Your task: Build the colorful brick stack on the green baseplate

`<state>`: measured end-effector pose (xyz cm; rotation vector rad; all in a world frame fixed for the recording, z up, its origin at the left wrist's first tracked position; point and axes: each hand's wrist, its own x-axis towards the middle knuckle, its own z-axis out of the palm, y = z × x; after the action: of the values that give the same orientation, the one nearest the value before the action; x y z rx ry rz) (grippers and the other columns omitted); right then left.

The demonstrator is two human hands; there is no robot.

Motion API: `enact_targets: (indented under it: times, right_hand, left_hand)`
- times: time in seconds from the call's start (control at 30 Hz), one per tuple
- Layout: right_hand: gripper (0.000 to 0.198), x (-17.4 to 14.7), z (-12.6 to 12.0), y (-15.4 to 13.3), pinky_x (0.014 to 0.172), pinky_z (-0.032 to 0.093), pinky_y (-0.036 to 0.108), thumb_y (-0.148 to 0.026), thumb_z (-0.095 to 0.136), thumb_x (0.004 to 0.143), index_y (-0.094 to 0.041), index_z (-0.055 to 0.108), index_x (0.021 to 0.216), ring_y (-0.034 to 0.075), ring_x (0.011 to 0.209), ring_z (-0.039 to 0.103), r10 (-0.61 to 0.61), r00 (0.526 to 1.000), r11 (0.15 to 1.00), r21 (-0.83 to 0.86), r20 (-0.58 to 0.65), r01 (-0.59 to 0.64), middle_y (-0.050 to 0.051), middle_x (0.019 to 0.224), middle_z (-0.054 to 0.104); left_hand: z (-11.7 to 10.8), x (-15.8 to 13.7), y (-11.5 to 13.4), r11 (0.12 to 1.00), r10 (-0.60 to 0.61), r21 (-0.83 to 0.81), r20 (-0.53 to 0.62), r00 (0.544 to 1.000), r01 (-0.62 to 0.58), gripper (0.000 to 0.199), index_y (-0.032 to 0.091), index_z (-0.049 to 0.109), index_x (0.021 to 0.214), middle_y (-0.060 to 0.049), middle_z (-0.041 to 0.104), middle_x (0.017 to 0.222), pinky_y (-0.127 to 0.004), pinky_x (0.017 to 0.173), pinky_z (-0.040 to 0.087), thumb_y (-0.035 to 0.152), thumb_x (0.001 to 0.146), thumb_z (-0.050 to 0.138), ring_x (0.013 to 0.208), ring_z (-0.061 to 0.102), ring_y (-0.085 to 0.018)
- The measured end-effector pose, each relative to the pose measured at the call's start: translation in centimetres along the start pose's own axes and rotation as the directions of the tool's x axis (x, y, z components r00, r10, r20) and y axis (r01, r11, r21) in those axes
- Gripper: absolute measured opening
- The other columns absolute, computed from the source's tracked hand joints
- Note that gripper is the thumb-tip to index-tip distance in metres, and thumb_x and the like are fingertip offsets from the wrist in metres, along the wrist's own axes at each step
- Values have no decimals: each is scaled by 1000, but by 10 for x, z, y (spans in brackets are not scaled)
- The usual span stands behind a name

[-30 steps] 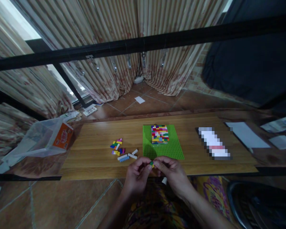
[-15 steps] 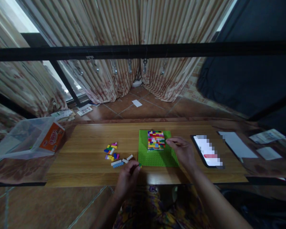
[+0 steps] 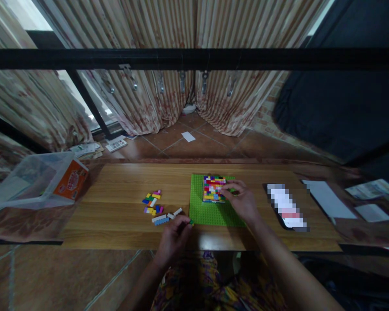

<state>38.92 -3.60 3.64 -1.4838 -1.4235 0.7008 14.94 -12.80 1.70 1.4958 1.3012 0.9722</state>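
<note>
A multicoloured block of toy building bricks [image 3: 213,190] stands on a green studded baseplate [image 3: 196,209]. My right hand [image 3: 241,199] reaches over the plate from the right, its fingertips at the block's right side. Thumb and forefinger are pinched together there; whatever lies between them is too small to make out. Near the plate's front left corner, my left hand [image 3: 175,235] is closed, with a small green brick [image 3: 191,222] at its fingertips. Beside that hand lie a blue brick [image 3: 161,221] and several white bricks [image 3: 177,211].
Loose coloured bricks [image 3: 152,201] lie left of the plate on the wooden table [image 3: 116,185]. To the right is a phone [image 3: 287,207], with white paper [image 3: 329,198] beyond it. A clear plastic bin [image 3: 35,172] stands at the left. A dark bar [image 3: 149,59] crosses behind the table.
My right hand has moved left, bringing its fingertips from beside the block to its right edge. My left hand stays by the plate's corner with the green brick. The camera view has shifted slightly.
</note>
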Motion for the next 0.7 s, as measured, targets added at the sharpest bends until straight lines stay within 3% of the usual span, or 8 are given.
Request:
enact_targets:
  times: [0.13,0.3,0.57,0.7]
  right_hand:
    - [23,1,6,1,87,44,38,-42,75,63,-21,72,72,21,92,61,129,991,983,132,-23,-125,4,93,67]
    - [30,-1,16,-2,68,47,33,-40,81,52,-20,67,69,16,66,59,304,953,857,433,11,-279,-1,68,65]
    - [33,-3,21,-4,64,48,32,-40,83,48,-20,63,66,15,62,59,315,949,814,515,-5,-268,-2,65,65]
    - [32,-6,17,-2,68,49,33,-42,80,55,-20,65,72,16,68,60,261,965,875,430,-30,-223,0,71,66]
  left_hand:
    - [0,0,-1,1000,-16,2,14,1000,16,19,17,60,85,1,53,72,-22,63,39,34,89,53,67,48,-12]
    - [0,0,-3,999,-24,-35,13,1000,24,21,17,59,85,1,53,70,-23,62,39,37,89,54,66,48,-12]
    - [1,0,-3,998,-36,-44,-3,999,36,20,18,59,85,2,52,67,-22,59,38,37,88,54,62,47,-11]
    - [1,-1,0,997,-31,-68,-36,999,28,20,19,57,89,3,53,69,-23,60,41,37,91,49,62,51,-12]
